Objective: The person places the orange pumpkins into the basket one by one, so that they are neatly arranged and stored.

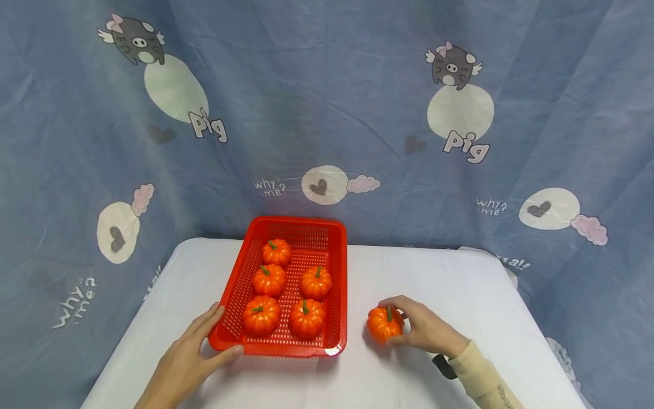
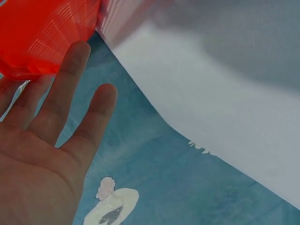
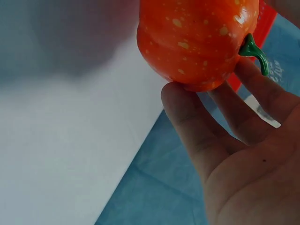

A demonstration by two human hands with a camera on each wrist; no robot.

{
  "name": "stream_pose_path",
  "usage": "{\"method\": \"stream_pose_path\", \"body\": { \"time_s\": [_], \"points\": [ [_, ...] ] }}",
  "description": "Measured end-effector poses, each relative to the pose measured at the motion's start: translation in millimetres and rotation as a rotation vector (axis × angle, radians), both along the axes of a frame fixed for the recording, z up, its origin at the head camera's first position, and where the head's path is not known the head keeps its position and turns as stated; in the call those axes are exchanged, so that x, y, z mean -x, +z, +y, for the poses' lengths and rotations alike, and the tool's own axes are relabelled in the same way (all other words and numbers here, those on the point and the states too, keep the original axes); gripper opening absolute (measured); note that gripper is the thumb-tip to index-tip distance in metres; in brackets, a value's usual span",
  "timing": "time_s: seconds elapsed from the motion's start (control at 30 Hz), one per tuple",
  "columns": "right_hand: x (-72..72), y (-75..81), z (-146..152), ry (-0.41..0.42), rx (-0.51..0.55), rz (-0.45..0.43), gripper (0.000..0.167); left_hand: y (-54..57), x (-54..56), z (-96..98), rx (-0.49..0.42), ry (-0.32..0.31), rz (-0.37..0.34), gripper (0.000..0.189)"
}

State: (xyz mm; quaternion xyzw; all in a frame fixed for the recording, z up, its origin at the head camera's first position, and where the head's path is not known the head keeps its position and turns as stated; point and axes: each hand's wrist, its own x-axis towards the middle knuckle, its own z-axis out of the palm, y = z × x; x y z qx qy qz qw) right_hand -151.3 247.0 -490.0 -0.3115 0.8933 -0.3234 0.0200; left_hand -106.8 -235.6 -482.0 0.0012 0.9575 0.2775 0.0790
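Observation:
My right hand [image 1: 426,328] holds a small orange pumpkin [image 1: 383,325] with a green stem, right of the red basket. In the right wrist view, fingertips press against the underside of this pumpkin [image 3: 197,42]; whether it touches the table cannot be told. The red plastic basket [image 1: 337,272] has perforated walls, and several similar pumpkins [image 1: 261,316] sit inside it. At the basket's front left corner is my left hand [image 1: 186,352], its fingers extended along the side and the thumb by the front rim. The left wrist view shows straight fingers [image 2: 70,75] against the basket wall [image 2: 56,37].
A white cloth covers the table [image 1: 409,272], whose far edge meets a blue curtain [image 1: 327,85] printed with pigs and words. The curtain also hangs at both sides. A dark band [image 1: 444,366] shows at the right wrist, below a beige sleeve [image 1: 480,375].

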Motion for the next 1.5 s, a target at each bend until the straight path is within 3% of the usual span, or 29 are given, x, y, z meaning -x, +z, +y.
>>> {"method": "stream_pose_path", "body": {
  "time_s": [0.13,0.53,1.1,1.5],
  "points": [
    [5.0,3.6,2,-0.020,0.015,0.019,0.067,-0.4,0.3,-0.5,0.006,-0.010,0.035,0.120],
    [20.0,13.6,-4,-0.085,0.089,0.128,0.072,-0.9,-1.6,-1.4,-0.003,-0.019,0.031,0.119],
    [46.4,39.4,-36,-0.190,0.163,0.171,0.076,0.4,0.3,-0.6,0.006,-0.006,0.007,0.121],
    [69.2,49.4,-46,-0.159,0.175,0.186,0.078,0.2,0.4,-1.6,0.012,-0.011,0.012,0.121]
  ]
}}
